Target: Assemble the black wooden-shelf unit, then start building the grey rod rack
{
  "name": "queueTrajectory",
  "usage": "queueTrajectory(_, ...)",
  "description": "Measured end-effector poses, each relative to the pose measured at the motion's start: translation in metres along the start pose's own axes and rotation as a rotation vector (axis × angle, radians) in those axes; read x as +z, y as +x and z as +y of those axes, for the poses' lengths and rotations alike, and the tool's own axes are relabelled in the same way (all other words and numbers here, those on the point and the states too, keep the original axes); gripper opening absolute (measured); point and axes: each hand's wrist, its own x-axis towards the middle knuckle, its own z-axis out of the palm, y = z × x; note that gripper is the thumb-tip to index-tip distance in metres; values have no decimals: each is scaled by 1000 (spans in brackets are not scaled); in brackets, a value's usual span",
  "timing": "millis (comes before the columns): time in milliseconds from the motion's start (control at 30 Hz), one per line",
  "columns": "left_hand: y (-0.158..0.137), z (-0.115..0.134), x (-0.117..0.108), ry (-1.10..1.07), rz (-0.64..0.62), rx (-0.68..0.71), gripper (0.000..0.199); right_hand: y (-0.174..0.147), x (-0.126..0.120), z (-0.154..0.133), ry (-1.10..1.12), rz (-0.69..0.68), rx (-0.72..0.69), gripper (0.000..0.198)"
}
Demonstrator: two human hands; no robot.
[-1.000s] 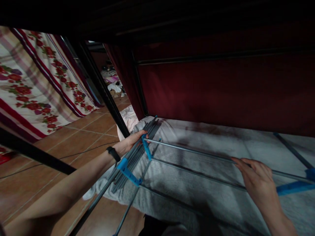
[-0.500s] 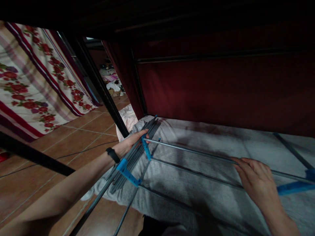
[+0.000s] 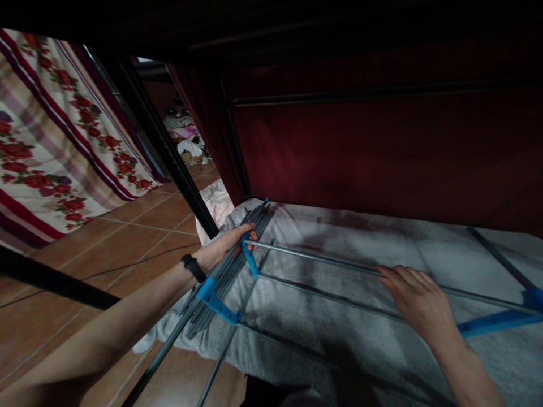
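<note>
A frame of grey metal tubes joined by blue plastic connectors lies across the grey blanket (image 3: pixel 305 333). My left hand (image 3: pixel 235 240), with a black band on its wrist, is closed around the blue connector (image 3: pixel 249 257) at the frame's far left corner; part of the grip is hidden. My right hand (image 3: pixel 418 297) has its fingers wrapped over the long grey tube (image 3: pixel 322 258), toward its right part. Under and beside my left hand lies a bundle of loose grey tubes (image 3: pixel 223 291). A second blue connector (image 3: pixel 216 302) sits closer to me, and a longer blue piece (image 3: pixel 500 322) is at the right.
Black metal posts (image 3: pixel 169 152) of a bunk frame stand at the left, with a dark beam overhead. A dark red curtain (image 3: pixel 382 164) closes off the back. Left, a flowered cloth (image 3: pixel 63 147) hangs above the tiled floor (image 3: pixel 127 249), where a thin cable (image 3: pixel 139 262) runs.
My right hand has slid left along the long tube. My left hand keeps its hold on the corner connector. The whole view has shifted slightly.
</note>
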Motion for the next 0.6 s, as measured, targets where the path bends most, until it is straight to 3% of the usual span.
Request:
queueTrajectory(200, -3, -1, 5, -85, -20, 39, 32, 0, 3, 4, -25, -15, -38, 28)
queueTrajectory(600, 3, -3, 5, -3, -7, 95, 36, 4, 0, 3, 27, -25, -39, 27)
